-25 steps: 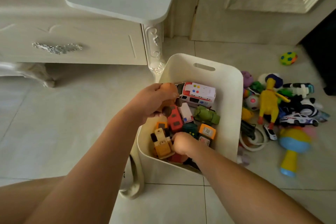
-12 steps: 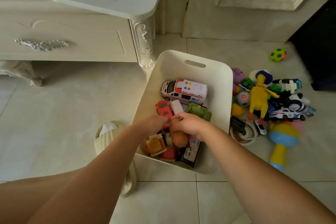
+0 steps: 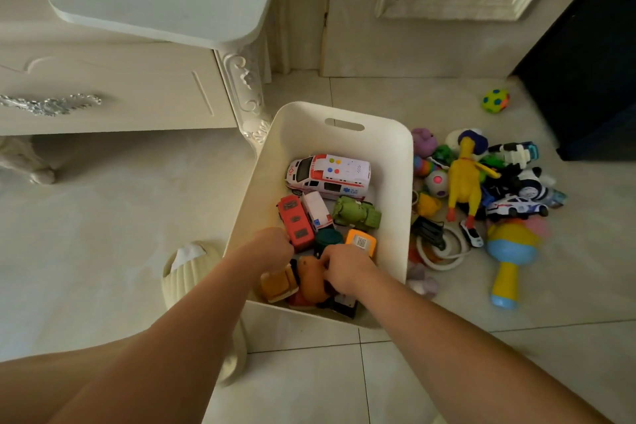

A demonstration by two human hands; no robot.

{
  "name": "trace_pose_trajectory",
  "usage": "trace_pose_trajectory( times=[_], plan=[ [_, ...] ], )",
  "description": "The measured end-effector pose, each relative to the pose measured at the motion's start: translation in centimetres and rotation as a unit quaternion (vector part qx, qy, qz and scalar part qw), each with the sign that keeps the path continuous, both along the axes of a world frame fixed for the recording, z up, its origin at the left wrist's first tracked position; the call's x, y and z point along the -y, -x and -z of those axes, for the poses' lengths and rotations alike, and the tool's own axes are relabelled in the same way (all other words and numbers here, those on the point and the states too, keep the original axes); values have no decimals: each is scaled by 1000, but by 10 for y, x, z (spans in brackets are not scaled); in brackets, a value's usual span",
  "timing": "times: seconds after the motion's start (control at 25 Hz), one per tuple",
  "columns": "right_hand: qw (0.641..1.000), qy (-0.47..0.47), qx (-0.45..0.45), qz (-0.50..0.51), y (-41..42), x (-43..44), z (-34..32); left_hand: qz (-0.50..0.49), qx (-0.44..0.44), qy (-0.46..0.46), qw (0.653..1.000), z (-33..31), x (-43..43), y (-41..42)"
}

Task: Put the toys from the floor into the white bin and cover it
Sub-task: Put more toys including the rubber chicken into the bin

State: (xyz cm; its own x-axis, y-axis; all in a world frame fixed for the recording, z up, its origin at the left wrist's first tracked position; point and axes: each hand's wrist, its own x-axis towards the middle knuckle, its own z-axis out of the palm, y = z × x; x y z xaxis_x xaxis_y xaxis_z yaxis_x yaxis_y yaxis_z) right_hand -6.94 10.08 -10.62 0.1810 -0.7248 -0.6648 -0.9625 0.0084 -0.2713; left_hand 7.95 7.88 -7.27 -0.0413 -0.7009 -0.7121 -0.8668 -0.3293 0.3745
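Pale glossy floor tiles [image 3: 103,217] carry an open white plastic bin [image 3: 395,217] with a slot handle in its far wall. Inside the bin lie a white toy ambulance with coloured dots [image 3: 330,177], a red toy bus [image 3: 296,222], a green toy truck [image 3: 358,213] and other small vehicles. Both hands reach into the bin's near end. The right hand [image 3: 344,268] curls its fingers round an orange rubbery toy [image 3: 309,277]. The left hand [image 3: 272,246] lies knuckles up beside the red bus with its fingers hidden, so its grasp cannot be told. Right of the bin a heap of toys lies on the floor, among them a yellow rubber chicken [image 3: 464,182] and a blue-and-yellow rattle [image 3: 509,251].
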Motion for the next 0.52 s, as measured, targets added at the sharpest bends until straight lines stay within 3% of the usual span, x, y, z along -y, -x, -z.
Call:
trace_pose_trajectory(
  times=[0.12,0.24,0.32,0.36,0.4,0.52],
  plan=[
    [980,95,109,138,13,13,-38,-42,-60,102,992,-24,16,30],
    [895,239,235,295,57,28,-86,-127,-231,196,944,-56,24,82],
    [834,309,264,374,103,34,-97,-115,-304,221,919,-72,19,117],
    [823,316,249,401,128,35,-92,-104,-325,217,915,-79,15,132],
    [830,298,217,420,154,34,-81,-96,-344,204,911,-81,13,147],
    [910,180,98,361,205,18,-18,-100,-385,169,902,-73,9,172]
  ],
)
